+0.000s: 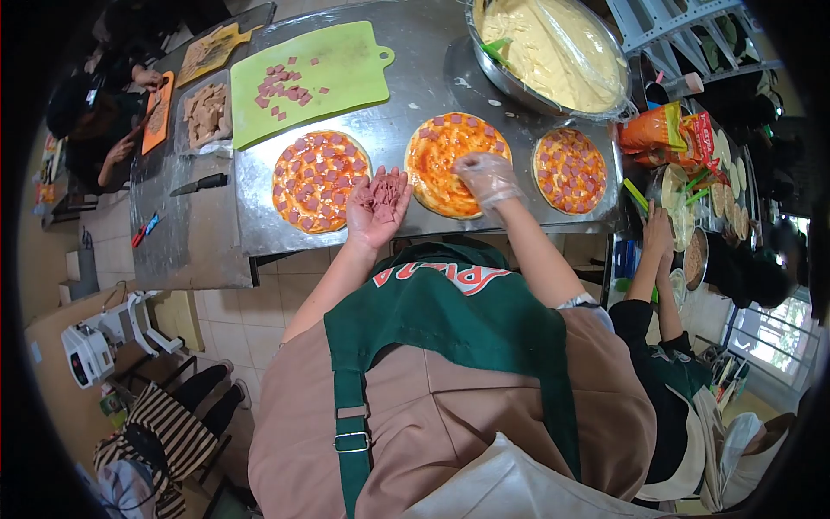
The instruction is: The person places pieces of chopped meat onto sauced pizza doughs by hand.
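Note:
My left hand (372, 227) is bare and turned palm up, cupped around a small heap of diced ham (383, 197). Over the middle pizza (432, 177) is my right hand (489, 180) in a clear plastic glove, its fingers drawn together and pointing down; what they hold, if anything, is hidden. Ham pieces lie along the upper rim of this pizza, while red sauce covers its centre. The left pizza (316, 177) and the right pizza (569, 170) have ham pieces spread all over.
A green cutting board (354, 65) carries more diced ham. A knife (199, 184) lies left. A large metal bowl (477, 52) of pale dough stands at the back, beside orange bags (653, 132). One person's hands (659, 233) work at right; another person is at far left.

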{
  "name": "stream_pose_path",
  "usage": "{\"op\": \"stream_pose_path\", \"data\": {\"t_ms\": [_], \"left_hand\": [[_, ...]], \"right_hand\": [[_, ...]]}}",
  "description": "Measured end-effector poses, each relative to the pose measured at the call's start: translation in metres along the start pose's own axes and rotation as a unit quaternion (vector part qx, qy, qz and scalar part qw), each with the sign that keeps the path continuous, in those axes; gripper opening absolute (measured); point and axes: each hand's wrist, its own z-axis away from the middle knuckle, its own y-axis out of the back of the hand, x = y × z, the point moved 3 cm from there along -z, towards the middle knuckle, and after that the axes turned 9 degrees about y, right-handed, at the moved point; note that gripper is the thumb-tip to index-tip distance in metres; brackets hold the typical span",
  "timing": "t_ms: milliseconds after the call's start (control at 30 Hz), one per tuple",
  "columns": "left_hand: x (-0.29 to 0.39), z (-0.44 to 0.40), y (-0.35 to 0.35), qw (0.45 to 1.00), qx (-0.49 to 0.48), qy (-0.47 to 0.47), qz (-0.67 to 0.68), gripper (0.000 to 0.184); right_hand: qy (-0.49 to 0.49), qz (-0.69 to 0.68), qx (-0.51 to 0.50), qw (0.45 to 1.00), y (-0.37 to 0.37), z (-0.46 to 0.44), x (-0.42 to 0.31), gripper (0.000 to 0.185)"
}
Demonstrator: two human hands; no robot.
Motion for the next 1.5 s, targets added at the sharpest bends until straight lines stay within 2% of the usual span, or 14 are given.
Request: {"op": "stream_pose_path", "data": {"t_ms": [133, 200, 567, 600, 633, 667, 733, 833, 1167, 1233, 1333, 1500], "left_hand": [[0.01, 0.011, 0.005, 1.0, 0.002, -0.002, 0.018, 0.026], [0.016, 0.017, 0.009, 1.0, -0.009, -0.015, 0.018, 0.027], [0.028, 0.035, 0.015, 0.998, -0.009, -0.055, 0.02, 0.029], [0.028, 0.034, 0.014, 0.998, -0.011, -0.056, 0.02, 0.029], [0.029, 0.034, 0.014, 0.998, -0.013, -0.058, 0.02, 0.03], [0.029, 0.033, 0.014, 0.998, -0.013, -0.056, 0.02, 0.03], [0.029, 0.031, 0.011, 0.999, -0.018, -0.043, 0.008, 0.028], [0.029, 0.025, 0.011, 0.999, 0.004, -0.032, 0.004, 0.028], [0.028, 0.024, 0.007, 0.999, 0.023, -0.034, -0.009, 0.031], [0.027, 0.025, 0.007, 0.999, 0.021, -0.035, -0.007, 0.032], [0.029, 0.026, 0.007, 1.0, -0.009, -0.028, -0.007, 0.032], [0.028, 0.026, 0.007, 0.999, 0.019, -0.033, -0.002, 0.033]], "right_hand": [[0.061, -0.009, -0.006, 0.998, -0.034, -0.038, -0.019, 0.028], [0.093, 0.086, 0.001, 0.992, -0.046, -0.057, -0.026, 0.026], [0.111, 0.115, 0.011, 0.987, -0.036, -0.069, -0.028, 0.02], [0.113, 0.151, 0.001, 0.982, -0.03, -0.063, -0.025, 0.031], [0.114, 0.187, -0.008, 0.976, -0.023, -0.056, -0.028, 0.049], [0.113, 0.188, -0.008, 0.976, -0.017, -0.049, -0.032, 0.049], [0.137, 0.238, -0.042, 0.961, -0.005, -0.035, -0.043, 0.075], [0.108, 0.276, -0.085, 0.951, -0.014, -0.04, -0.036, 0.081], [0.086, 0.221, -0.052, 0.97, -0.003, -0.028, -0.043, 0.084], [0.068, 0.217, -0.096, 0.969, 0.003, -0.028, -0.053, 0.084], [0.112, 0.223, -0.059, 0.967, -0.003, -0.033, -0.049, 0.084], [0.122, 0.244, -0.066, 0.96, -0.015, -0.044, -0.042, 0.076]]}}
